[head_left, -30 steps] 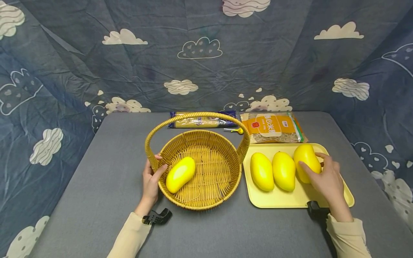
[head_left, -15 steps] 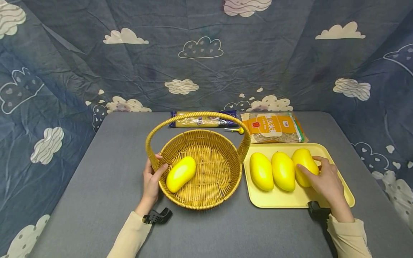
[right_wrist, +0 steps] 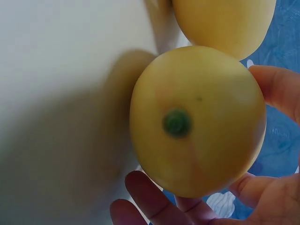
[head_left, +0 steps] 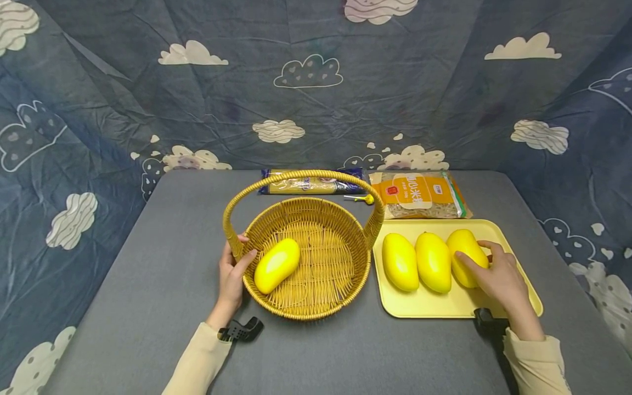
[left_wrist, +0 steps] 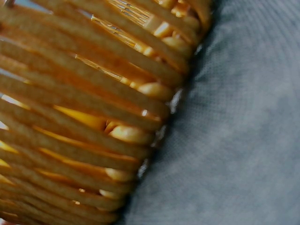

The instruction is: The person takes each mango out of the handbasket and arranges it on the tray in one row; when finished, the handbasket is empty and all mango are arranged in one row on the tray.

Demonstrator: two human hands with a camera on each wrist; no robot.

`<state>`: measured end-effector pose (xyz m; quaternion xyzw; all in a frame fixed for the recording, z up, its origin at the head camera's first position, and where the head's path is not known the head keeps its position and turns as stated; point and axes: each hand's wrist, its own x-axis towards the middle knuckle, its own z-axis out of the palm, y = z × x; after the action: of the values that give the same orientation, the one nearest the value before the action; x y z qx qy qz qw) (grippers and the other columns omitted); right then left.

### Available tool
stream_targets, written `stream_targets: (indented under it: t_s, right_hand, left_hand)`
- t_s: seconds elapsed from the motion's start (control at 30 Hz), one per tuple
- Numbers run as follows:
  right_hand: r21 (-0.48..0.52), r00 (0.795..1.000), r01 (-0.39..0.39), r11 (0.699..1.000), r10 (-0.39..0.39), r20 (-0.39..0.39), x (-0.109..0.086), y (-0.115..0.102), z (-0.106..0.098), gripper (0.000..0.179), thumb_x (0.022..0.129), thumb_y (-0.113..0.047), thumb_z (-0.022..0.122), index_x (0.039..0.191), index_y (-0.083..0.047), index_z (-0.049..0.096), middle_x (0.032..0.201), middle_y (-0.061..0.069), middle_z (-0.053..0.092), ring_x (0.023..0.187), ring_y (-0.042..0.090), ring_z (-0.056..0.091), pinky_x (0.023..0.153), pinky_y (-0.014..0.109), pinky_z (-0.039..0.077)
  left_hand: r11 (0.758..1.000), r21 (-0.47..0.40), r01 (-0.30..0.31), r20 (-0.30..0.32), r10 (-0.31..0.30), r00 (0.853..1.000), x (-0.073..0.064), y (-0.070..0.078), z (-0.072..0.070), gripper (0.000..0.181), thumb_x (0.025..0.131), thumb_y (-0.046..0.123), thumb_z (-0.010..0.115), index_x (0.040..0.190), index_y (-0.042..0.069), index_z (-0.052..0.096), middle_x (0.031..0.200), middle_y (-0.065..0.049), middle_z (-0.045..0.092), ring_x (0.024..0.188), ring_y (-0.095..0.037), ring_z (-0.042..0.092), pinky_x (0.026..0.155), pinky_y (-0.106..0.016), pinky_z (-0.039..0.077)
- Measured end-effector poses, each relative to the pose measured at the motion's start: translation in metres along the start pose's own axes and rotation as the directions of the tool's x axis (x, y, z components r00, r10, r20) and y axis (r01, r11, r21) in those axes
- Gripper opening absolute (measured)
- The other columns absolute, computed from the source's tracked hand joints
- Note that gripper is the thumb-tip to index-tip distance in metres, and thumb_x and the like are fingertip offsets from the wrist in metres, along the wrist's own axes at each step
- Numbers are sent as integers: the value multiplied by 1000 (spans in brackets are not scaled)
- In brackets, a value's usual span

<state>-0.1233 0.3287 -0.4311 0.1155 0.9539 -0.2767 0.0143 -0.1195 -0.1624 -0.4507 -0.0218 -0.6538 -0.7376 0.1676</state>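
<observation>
My left hand [head_left: 231,282] grips the left side of a woven wicker basket [head_left: 321,263], thumb over the rim beside the handle's base. One yellow mango [head_left: 277,266] lies in the basket's left part. The basket's woven wall [left_wrist: 84,93] fills much of the left wrist view, and the hand is nearly all hidden there. My right hand [head_left: 501,277] holds the rightmost mango [head_left: 463,241] between thumb and fingers on a pale yellow tray [head_left: 419,308]. In the right wrist view this mango [right_wrist: 206,145] shows its green stem end. Two other mangoes, one left [head_left: 400,262] and one middle [head_left: 433,262], lie beside it.
Behind the basket lies a blue-and-yellow packet [head_left: 311,185], partly crossed by the arched handle. A small yellow tool with a thin shaft [head_left: 366,199] and an orange bag of grain [head_left: 419,195] lie behind the tray. A cloud-patterned cloth [head_left: 316,109] hangs at the back.
The rightmost mango has come down slightly toward me and to the left, beside the middle one, my right hand still on it. The left hand and basket stay put.
</observation>
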Motion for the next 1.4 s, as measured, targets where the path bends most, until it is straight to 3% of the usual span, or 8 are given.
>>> stream_targets:
  t_s: [0.23, 0.47, 0.67, 0.8, 0.93, 1.13, 1.27, 1.4]
  right_hand:
    - [-1, 1000, 18, 1000, -18, 12, -1, 1, -2, 83, 91, -56, 50, 137, 10, 31, 112, 34, 39, 100, 45, 41, 70, 50, 37]
    - [-6, 1000, 18, 1000, -18, 16, -4, 1, -6, 83, 91, -55, 50, 137, 11, 32, 119, 38, 40, 103, 49, 44, 75, 57, 38]
    - [2, 999, 28, 1000, -28, -39, -8, 2, -9, 78, 92, -51, 52, 137, 10, 33, 122, 37, 39, 104, 50, 44, 75, 59, 36]
    - [24, 988, 87, 996, -83, -128, -13, -2, -9, 69, 93, -44, 55, 135, 9, 39, 123, 35, 40, 109, 50, 39, 80, 60, 31]
    - [43, 950, 200, 979, -183, -253, -19, -11, -8, 54, 91, -32, 62, 127, 7, 51, 118, 33, 47, 108, 49, 39, 83, 60, 28]
    - [87, 866, 352, 932, -289, -408, -27, -31, -2, 32, 86, -15, 69, 112, 4, 63, 113, 26, 56, 107, 44, 45, 88, 54, 29]
    - [100, 789, 476, 874, -373, -489, -31, -45, 2, 26, 80, -4, 73, 104, 1, 67, 107, 19, 61, 102, 32, 49, 91, 31, 29]
    - [98, 708, 609, 787, -484, -514, -35, -61, 7, 28, 74, 3, 75, 102, 0, 69, 102, 14, 63, 100, 21, 50, 90, 18, 28]
  left_hand:
    - [1000, -9, -27, -9, 27, 1000, 4, -20, -6, 30, 88, -7, 56, 116, -8, 47, 126, -24, 48, 114, -24, 44, 92, -27, 33]
    - [999, -13, -46, -8, 46, 999, 4, -22, -6, 29, 88, -4, 57, 115, -7, 48, 123, -21, 49, 112, -22, 45, 91, -28, 34]
    - [999, -1, -46, -9, 46, 999, 5, -22, -6, 29, 88, -4, 58, 115, -7, 48, 124, -21, 49, 113, -22, 45, 92, -29, 34]
    - [999, -4, -45, -15, 45, 999, 5, -22, -5, 29, 88, -4, 58, 115, -7, 48, 123, -20, 50, 111, -22, 45, 90, -28, 34]
    - [999, -4, -45, -22, 44, 999, 4, -23, -5, 29, 87, -3, 58, 115, -6, 48, 122, -17, 51, 110, -22, 46, 90, -27, 35]
    - [999, -10, -48, -8, 48, 999, 4, -22, -6, 30, 88, -4, 58, 115, -7, 48, 125, -21, 49, 113, -22, 45, 92, -28, 34]
    - [999, -19, -50, -3, 50, 999, 4, -22, -6, 29, 88, -5, 57, 116, -7, 48, 127, -24, 48, 114, -23, 44, 93, -28, 34]
    - [998, -31, -51, -4, 51, 999, 4, -21, -6, 29, 89, -4, 57, 115, -8, 47, 124, -23, 49, 110, -23, 45, 90, -27, 35]
